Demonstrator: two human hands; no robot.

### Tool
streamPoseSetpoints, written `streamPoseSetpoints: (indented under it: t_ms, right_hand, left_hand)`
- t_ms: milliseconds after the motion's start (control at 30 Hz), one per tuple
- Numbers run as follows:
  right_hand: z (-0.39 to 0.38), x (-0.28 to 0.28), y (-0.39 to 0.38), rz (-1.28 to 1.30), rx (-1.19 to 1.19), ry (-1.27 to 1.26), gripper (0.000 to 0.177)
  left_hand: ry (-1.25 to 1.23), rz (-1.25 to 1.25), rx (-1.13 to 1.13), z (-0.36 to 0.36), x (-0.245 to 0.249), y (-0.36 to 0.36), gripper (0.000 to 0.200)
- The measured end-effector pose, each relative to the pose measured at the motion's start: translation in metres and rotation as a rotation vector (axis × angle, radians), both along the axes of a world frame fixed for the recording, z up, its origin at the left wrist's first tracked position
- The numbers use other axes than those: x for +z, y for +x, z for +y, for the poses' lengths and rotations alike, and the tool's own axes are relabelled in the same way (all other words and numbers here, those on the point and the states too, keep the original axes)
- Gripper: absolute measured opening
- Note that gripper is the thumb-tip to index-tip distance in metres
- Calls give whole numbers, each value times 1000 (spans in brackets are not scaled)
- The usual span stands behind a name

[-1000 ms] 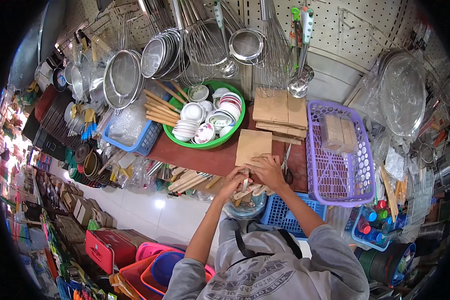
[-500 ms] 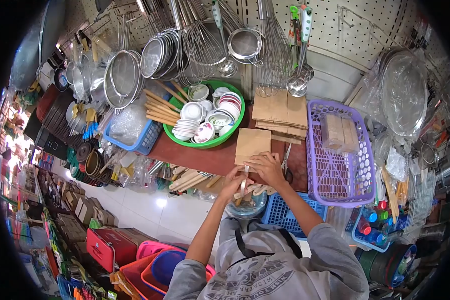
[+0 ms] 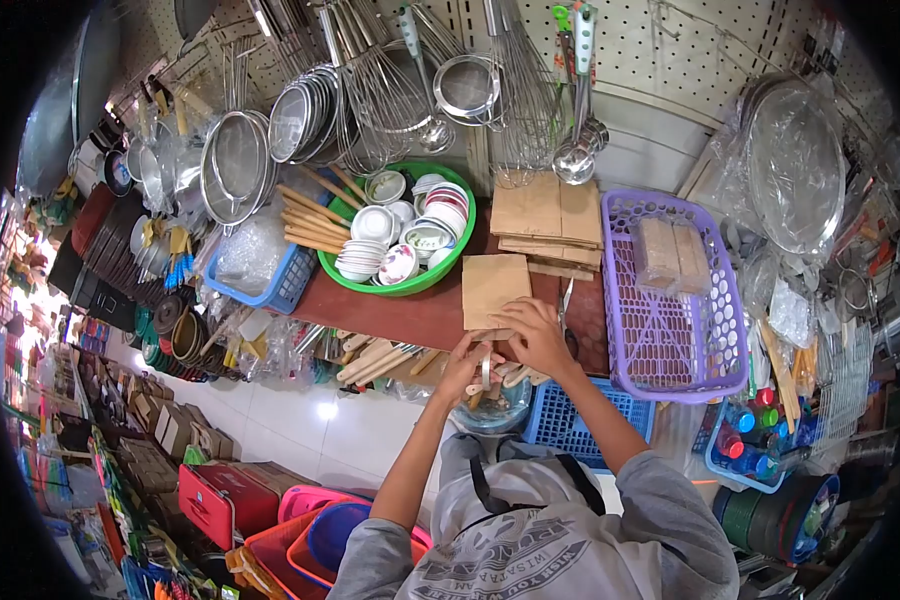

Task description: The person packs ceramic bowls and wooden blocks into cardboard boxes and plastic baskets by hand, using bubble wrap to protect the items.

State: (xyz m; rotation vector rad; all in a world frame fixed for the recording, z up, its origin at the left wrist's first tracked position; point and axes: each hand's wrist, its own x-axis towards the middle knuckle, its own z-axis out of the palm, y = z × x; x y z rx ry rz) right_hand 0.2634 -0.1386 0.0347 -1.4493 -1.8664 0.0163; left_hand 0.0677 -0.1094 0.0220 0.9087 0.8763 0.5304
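A flat brown cardboard piece [image 3: 495,285] lies at the front edge of the red-brown counter. My right hand [image 3: 534,335] is closed on its near edge, with curled fingers along the top. Opposite it, my left hand [image 3: 460,368] has its fingers bent at the near left corner of the cardboard. A narrow pale strip, like tape [image 3: 486,369], hangs at the left fingertips. Scissors [image 3: 567,305] rest on the counter just right of my right hand. Behind the cardboard sits a stack of similar brown pieces [image 3: 540,215].
Left of the cardboard, a green basin [image 3: 407,287] holds small bowls and wooden-handled tools. On the right stands a purple basket [image 3: 618,330] with wrapped brown blocks. Whisks and strainers [image 3: 467,86] hang overhead. A blue crate [image 3: 570,425] is below the counter edge.
The pale strip now looks shorter and more curved at my left fingers. Both hands stay at the cardboard's near edge. The view has shifted slightly, moving the background to the left.
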Motion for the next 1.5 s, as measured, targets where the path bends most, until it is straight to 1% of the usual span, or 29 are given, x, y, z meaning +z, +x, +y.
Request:
streamPoseSetpoints:
  t_ms: [67, 167, 200, 300, 400, 500, 600, 700, 800, 900, 1000, 1100, 1167, 1200, 1300, 1400, 1500]
  right_hand:
    - [-8, -4, 6, 66, -135, -2, 34]
    - [-15, 3, 12, 252, -465, -327, 27]
    - [-18, -11, 19, 116, -533, -404, 35]
    - [-25, -39, 27, 179, -549, -619, 46]
    - [-26, -59, 30, 89, -613, -788, 55]
    - [-24, -59, 33, 128, -558, -857, 61]
    - [-24, -56, 32, 38, -579, -861, 74]
    - [-27, -48, 32, 52, -574, -858, 71]
    - [-33, -43, 37, -13, -486, -810, 61]
    - [-35, -42, 44, 116, -481, -815, 55]
    - [-37, -10, 56, 400, -330, -1044, 50]
    - [-40, -33, 60, 404, -258, -850, 47]
    - [-43, -39, 54, 419, -319, -799, 48]
    - [-44, -36, 48, 428, -348, -775, 49]
    - [-49, -23, 38, 427, -322, -736, 49]
    - [-51, -5, 35, 526, -139, -712, 44]
    - [-44, 14, 35, 827, 145, -786, 51]
  left_hand:
    - [7, 24, -13, -1, 2, -1, 42]
    - [63, 51, -41, -3, 6, -2, 43]
    - [57, 60, -34, -4, 8, -2, 43]
    - [48, 79, -20, -6, 11, -2, 44]
    - [41, 85, -18, -8, 11, -3, 44]
    - [32, 73, -12, -10, 11, -4, 46]
    - [41, 55, -10, -9, 4, -6, 47]
    - [39, 49, -8, -8, 0, -8, 48]
    - [40, 41, -3, -8, -1, -10, 50]
    - [49, 35, -5, -10, 2, -10, 51]
    - [58, 28, -5, -12, 4, -9, 51]
    - [60, 24, -6, -13, 0, -8, 50]
    - [58, 30, -8, -13, -5, -8, 49]
    - [57, 32, -10, -13, -7, -8, 50]
    - [49, 31, -6, -13, -10, -10, 50]
    - [46, 19, 9, -13, -5, -12, 51]
    - [59, 27, 13, -12, -3, -16, 51]
